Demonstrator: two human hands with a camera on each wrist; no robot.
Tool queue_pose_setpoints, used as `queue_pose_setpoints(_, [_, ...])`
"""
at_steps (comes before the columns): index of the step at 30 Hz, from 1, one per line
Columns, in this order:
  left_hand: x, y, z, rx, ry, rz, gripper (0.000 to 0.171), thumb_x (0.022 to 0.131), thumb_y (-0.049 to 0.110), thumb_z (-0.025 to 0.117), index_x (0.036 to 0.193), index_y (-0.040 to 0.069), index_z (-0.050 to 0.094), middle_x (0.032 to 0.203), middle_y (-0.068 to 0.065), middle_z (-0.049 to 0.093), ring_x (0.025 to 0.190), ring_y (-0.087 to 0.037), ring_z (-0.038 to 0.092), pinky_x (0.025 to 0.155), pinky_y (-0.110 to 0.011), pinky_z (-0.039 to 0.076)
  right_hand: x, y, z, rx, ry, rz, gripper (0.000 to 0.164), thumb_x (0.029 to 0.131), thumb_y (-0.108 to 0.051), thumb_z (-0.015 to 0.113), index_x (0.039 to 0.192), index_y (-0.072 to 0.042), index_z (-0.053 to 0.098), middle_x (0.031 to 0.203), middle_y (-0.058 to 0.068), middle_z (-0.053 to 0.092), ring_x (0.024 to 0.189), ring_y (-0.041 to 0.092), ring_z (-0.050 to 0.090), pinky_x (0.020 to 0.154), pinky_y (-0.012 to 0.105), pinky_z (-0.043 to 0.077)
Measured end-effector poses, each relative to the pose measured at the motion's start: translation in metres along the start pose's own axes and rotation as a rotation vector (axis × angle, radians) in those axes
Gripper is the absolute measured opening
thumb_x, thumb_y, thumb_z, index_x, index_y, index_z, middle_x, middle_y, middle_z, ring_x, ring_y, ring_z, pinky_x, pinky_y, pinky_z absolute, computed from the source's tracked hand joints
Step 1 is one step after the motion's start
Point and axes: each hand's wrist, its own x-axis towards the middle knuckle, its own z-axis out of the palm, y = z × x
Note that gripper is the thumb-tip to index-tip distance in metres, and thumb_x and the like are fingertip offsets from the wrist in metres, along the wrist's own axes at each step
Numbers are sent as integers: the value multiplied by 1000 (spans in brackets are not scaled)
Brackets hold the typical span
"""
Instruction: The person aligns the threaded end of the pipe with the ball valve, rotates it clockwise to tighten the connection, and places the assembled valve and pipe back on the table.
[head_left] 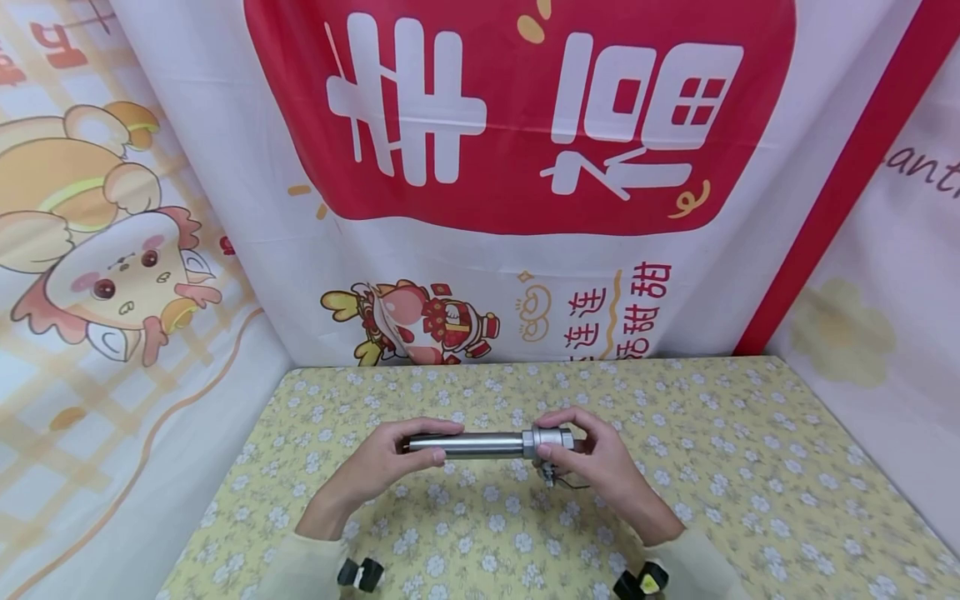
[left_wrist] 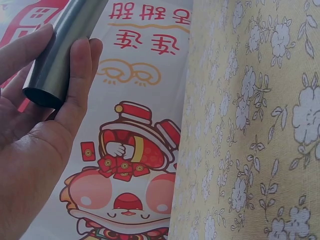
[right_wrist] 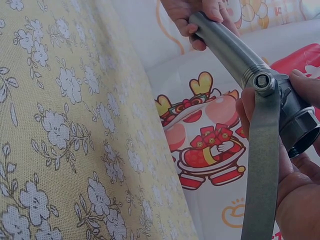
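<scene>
The long, round, grey metal pipe [head_left: 480,446] is btwn the 2 hands, up over the cloth. It's smooth & shiny, w/ pale streaks of light down its side. The end by the L hand [head_left: 386,458] looks dark; can't tell how deep it goes. Near the R hand [head_left: 600,454] it has thin screw rings [right_wrist: 254,74], right up against the chunky grey metal valve [head_left: 553,440]. The valve is fat & round, w/ a 6-sided end & a dark hole. A long, flat, dull grey metal handle [right_wrist: 264,165] sticks out from it, w/ a small shiny metal nut [right_wrist: 264,82] on top.

Grip: L hand pinches the pipe near its end, thumb on the near side, fingers on the far side. R hand holds the valve, thumb & fingers bent round it.

Under both hands: a yellow woven cloth w/ white flowers [head_left: 495,542]. Past them: a white sheet w/ a big red patch [head_left: 465,250].
</scene>
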Motion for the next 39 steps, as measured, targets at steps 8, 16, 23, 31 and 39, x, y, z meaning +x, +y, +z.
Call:
queue_pose_setpoints(8, [0,2,2,0,5,23,42,108,16,70,150,10,67,156,-16,61,117,-24,70,93,-32,62,0,-1,0,-6,6,-1,34,100,-9,80,131,0,69,147,28,59,88,22,81,73,35,68])
queue_pose_setpoints(16, [0,3,3,-13,10,40,43,105,13,74,147,19,70,157,-17,59,118,-24,71,93,-33,64,0,0,1,-2,9,-2,34,100,-8,80,131,0,69,148,31,57,88,22,81,72,36,68])
queue_pose_setpoints(23, [1,1,2,3,14,5,46,104,15,76,149,20,68,155,-19,60,116,-24,70,92,-33,64,0,0,1,-10,6,-13,34,100,-8,79,131,0,69,145,22,61,87,23,81,72,37,68])
queue_pose_setpoints(31, [1,0,1,27,7,-18,46,106,20,75,151,16,67,152,-14,65,117,-29,69,92,-35,63,0,0,0,-1,0,-22,33,101,-7,79,131,1,69,147,28,58,87,21,81,71,36,68])
queue_pose_setpoints(39, [1,1,2,39,11,-14,44,106,21,74,150,17,68,150,-14,66,116,-31,70,91,-34,63,0,0,0,2,-3,-11,34,100,-8,79,132,0,69,147,28,58,87,23,81,72,35,68])
